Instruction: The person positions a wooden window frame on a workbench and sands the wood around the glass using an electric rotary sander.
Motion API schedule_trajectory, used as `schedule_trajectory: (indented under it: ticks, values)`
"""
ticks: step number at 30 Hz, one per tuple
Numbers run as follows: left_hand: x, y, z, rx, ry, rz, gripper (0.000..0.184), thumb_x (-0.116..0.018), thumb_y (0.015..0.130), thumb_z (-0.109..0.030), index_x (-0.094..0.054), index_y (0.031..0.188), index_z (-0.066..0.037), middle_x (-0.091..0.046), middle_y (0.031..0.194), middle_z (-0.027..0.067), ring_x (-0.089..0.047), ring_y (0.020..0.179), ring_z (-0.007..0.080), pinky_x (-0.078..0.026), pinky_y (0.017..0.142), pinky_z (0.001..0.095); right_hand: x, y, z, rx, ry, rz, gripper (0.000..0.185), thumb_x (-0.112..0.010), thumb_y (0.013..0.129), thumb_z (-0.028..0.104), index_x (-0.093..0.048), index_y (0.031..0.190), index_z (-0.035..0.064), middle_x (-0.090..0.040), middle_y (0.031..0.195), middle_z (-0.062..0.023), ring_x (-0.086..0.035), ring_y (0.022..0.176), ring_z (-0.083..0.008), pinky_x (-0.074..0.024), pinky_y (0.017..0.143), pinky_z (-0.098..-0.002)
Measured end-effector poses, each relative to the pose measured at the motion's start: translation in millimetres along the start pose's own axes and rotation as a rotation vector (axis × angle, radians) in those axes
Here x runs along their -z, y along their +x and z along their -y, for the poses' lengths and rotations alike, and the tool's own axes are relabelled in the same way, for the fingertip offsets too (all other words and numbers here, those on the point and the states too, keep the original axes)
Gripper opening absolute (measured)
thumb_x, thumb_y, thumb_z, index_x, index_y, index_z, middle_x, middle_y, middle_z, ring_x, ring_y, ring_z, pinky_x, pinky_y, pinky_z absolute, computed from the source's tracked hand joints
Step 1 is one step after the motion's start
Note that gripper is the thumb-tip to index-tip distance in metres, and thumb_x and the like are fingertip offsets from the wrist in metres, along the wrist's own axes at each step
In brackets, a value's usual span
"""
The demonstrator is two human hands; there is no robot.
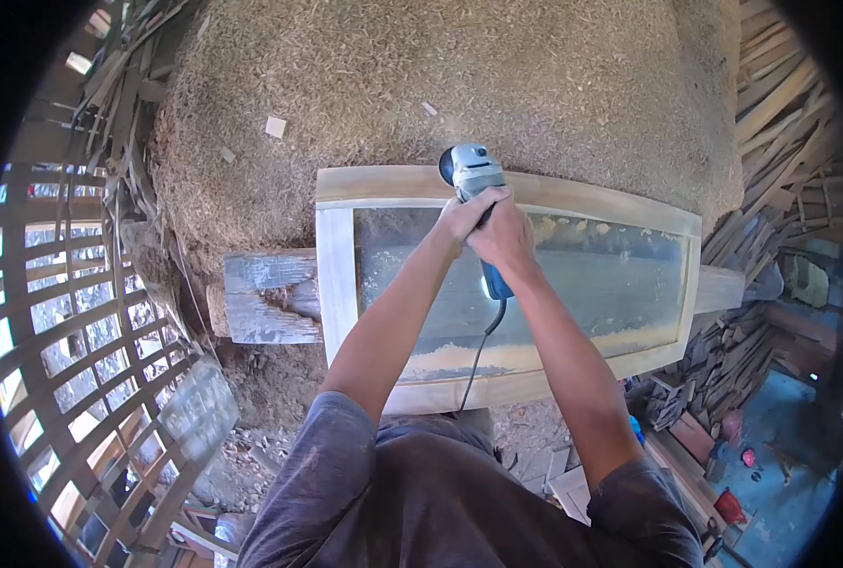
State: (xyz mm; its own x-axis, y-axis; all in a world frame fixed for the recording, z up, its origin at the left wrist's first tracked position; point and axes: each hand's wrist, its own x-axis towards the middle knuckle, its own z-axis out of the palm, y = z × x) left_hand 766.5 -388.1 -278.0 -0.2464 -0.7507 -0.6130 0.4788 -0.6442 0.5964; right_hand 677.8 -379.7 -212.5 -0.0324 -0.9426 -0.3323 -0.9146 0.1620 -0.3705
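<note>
Both hands are closed on an angle grinder (478,170) with a grey head, blue body and black disc. My left hand (466,216) wraps round the tool just behind its head. Against it, my right hand (505,232) grips the body from the right side. The grinder's head is over the far rail of a pale wooden frame (384,182), its disc at the rail's outer edge. A dusty, greyish panel (582,284) fills the frame. From the tool's rear a black cord (479,355) runs toward my body.
A weathered board (270,270) lies under the frame and sticks out at both sides. Beyond is a heap of wood shavings (440,76). A slatted lattice (38,350) stands at left, with stacked wood strips (734,355) and a blue floor (781,473) at right.
</note>
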Motion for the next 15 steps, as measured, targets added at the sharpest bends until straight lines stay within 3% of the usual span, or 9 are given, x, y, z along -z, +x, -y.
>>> schedule_trajectory:
  ticks: [10,15]
  values:
    - [-51.0,26.4,23.0,0.025,0.08,0.103,0.068,-0.085,0.073,-0.048,-0.067,0.121,-0.003,-0.07,0.115,0.0096,-0.068,0.102,0.0202,-0.054,0.091,0.0363,21.9,6.5,-56.3,-0.089,0.0,-0.016,0.056,-0.078,0.076,0.032,-0.059,0.12,0.0031,-0.071,0.104,-0.0263,-0.068,0.1,-0.0459,-0.0537,0.086,-0.0534]
    - [-76.0,42.1,34.6,0.001,0.133,0.141,0.068,-0.085,0.073,-0.05,-0.069,0.12,-0.003,-0.071,0.115,0.0091,-0.068,0.102,0.02,-0.054,0.091,0.0347,32.4,7.0,-84.9,-0.053,0.036,-0.066,0.054,-0.075,0.079,0.03,-0.055,0.118,-0.0011,-0.07,0.101,-0.0288,-0.067,0.098,-0.0477,-0.0524,0.086,-0.0559]
